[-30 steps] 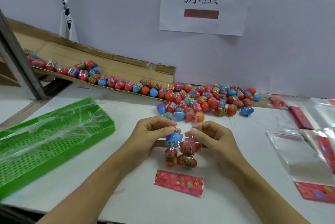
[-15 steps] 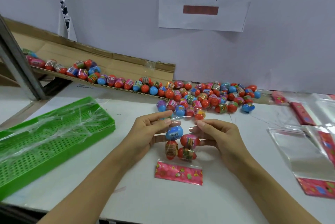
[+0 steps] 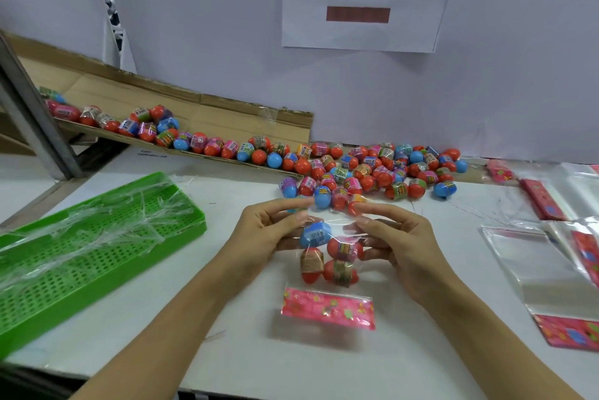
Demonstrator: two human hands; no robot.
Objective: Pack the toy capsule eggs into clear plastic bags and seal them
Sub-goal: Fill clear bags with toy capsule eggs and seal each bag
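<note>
White worktop (image 3: pixel 421 351) runs up to a pale wall with a paper sign. At its left edge sits a green perforated plastic tray (image 3: pixel 81 254); along the back lies a heap of loose red and blue toy capsule eggs (image 3: pixel 372 169). At centre stands a clear plastic bag with a pink printed base (image 3: pixel 327 307), holding four eggs. The left hand (image 3: pixel 269 231) and right hand (image 3: pixel 402 244) each pinch the bag's open top. Sealing appears to be under way; next, the flap likely needs folding down and pressing flat.
</note>
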